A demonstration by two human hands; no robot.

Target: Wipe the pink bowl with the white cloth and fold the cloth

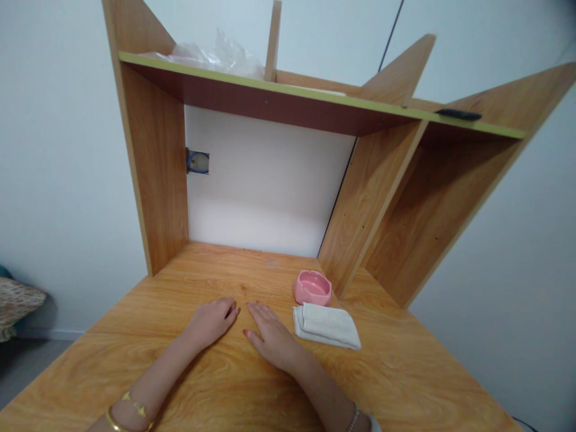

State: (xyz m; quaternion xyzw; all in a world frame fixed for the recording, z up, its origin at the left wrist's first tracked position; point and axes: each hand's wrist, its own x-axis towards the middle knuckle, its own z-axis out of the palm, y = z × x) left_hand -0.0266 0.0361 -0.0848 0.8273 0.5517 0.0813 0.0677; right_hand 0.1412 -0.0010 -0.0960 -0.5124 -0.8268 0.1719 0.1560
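My left hand (211, 320) rests palm down on the wooden desk (180, 360), its fingers loosely curled and holding nothing. Beside it, my right hand (270, 336) lies flat with fingers stretched out, also empty. The fingertips of both hands nearly meet at the desk's middle. Just right of my right hand lies a folded white cloth (327, 325). Behind the cloth sits a small pink ceramic bowl (312, 287), close to the desk's upright divider.
A wooden hutch rises at the back with a green-edged shelf (315, 96). Crumpled clear plastic (216, 55) lies on its left part, a dark flat object (459, 114) on its right. A wall socket opening (198, 162) shows in the white back panel.
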